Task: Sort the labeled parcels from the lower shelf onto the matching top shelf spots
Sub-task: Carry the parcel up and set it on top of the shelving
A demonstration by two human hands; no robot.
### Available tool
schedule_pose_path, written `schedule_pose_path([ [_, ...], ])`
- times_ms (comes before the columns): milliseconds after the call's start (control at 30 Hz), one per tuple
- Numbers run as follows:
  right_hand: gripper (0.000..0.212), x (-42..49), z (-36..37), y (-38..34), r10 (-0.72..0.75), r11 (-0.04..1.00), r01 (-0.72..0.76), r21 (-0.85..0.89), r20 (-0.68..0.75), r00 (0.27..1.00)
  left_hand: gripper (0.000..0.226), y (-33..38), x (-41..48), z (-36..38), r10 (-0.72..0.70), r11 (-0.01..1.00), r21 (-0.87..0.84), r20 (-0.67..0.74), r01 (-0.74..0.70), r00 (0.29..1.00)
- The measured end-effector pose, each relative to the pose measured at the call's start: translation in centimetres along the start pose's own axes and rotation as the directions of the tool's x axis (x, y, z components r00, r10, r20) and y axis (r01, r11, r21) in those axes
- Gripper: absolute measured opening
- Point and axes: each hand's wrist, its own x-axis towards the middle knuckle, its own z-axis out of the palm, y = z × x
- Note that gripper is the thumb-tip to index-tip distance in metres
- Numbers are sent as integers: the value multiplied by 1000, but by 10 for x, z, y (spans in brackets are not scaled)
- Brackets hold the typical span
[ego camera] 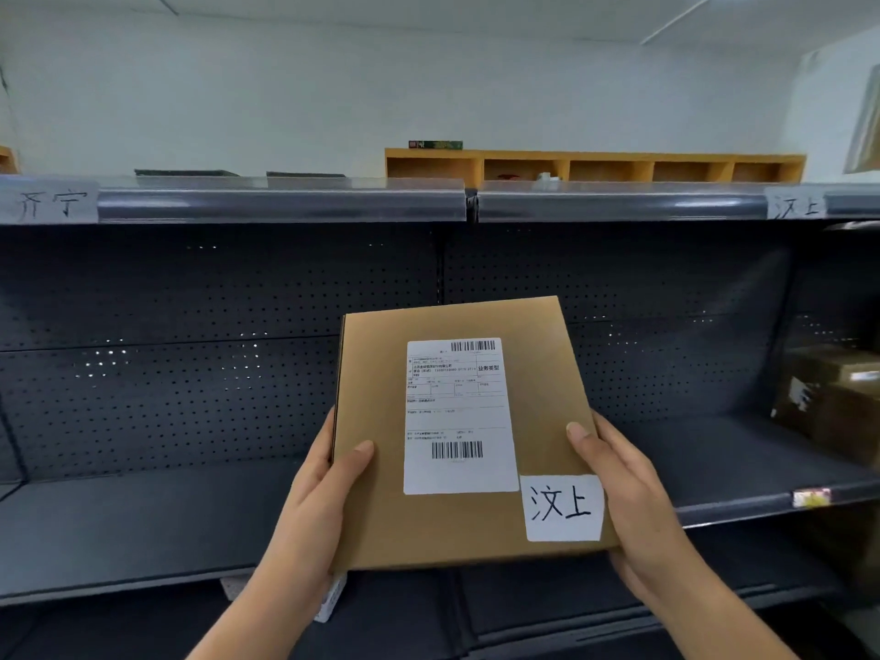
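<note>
I hold a flat brown cardboard parcel (381, 516) in front of the shelving, face towards me. It carries a printed shipping label (458, 416) and a handwritten white tag 汶上 (563, 508) at its lower right corner. My left hand (318, 497) grips its left edge, thumb on the face. My right hand (633, 493) grips the right edge beside the tag. The top shelf rail (285, 202) bears a tag 齐宁 (50, 202) at far left and a tag 汶上 (796, 205) at far right.
Another brown parcel (831, 397) sits at the right end of the middle shelf (143, 526). A wooden cubby rack (595, 166) stands behind the top shelf; dark flat items (185, 172) lie on it at left. A white-labelled item (331, 600) shows below my left wrist.
</note>
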Motion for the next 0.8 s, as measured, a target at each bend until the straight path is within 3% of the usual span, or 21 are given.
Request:
schedule_pose_path([
  [233, 30, 1, -25, -47, -54, 995, 46, -85, -97, 994, 59, 36, -9, 38, 44, 999, -1, 112, -44, 993],
  [533, 31, 19, -105, -123, -134, 991, 137, 7, -171, 976, 78, 85, -14, 141, 151, 979, 88, 303, -185, 941],
  [700, 39, 44, -152, -156, -178, 982, 186, 17, -214, 961, 40, 96, -10, 203, 204, 976, 5, 323, -217, 924],
  [800, 38, 61, -177, -181, -215, 975, 222, 6, -226, 950, 35, 105, -3, 242, 210, 973, 22, 340, -231, 917],
])
